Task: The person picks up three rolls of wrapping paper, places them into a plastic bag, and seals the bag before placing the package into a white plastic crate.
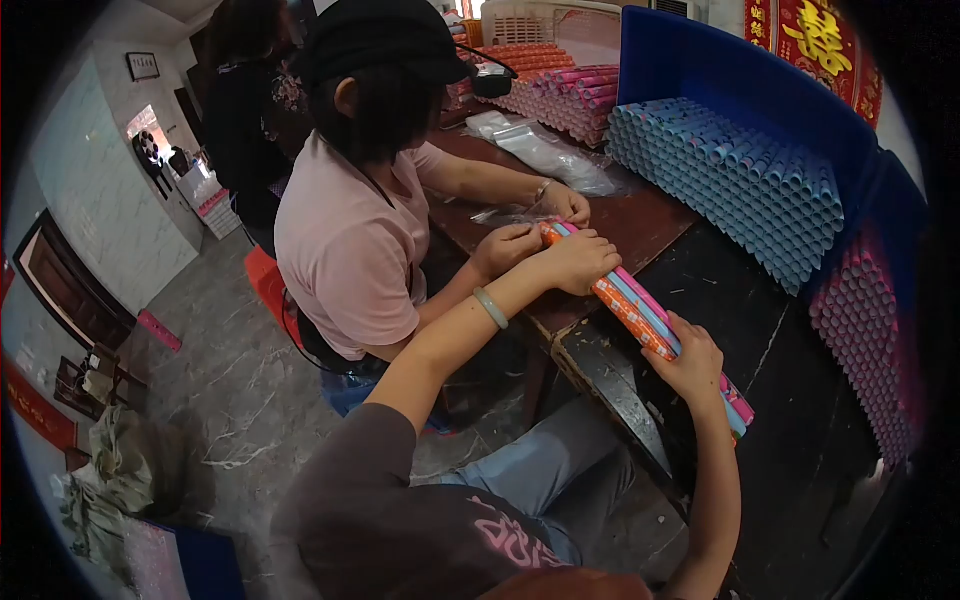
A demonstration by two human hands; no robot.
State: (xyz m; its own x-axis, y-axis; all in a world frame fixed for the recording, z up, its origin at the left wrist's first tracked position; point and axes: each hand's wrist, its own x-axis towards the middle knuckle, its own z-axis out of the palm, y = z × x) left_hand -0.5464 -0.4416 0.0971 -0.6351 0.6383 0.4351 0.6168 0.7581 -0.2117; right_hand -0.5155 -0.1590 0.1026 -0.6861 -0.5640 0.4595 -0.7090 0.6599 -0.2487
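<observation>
So the thing being handled is a bundle of long paper rolls, a handful of thin tubes held side by side. The outermost one is orange with a small printed pattern, the ones next to it are light blue and pink. The bundle lies slanted along the front edge of the dark worktop, one end up toward the far-left part of that edge, the other end poking out past the near hand.

The left hand sits on top of the far end of the bundle, fingers curled down over the rolls and pressed together. There's a pale green bangle on that wrist. The right hand grips the bundle lower down, closer to its near end, fingers wrapped round from above and clamped on it.

Another person in a pink t-shirt and black cap sits just to the left along the same edge, and their two hands are right at the far tip of the bundle, touching or nearly touching it. Can't tell exactly what those fingers are doing.

At the back of the worktop there's a big stack of blue rolls seen end-on, a pink stack at the right, and more pink and orange rolls at the far end, with some clear plastic bags in front of them.
</observation>
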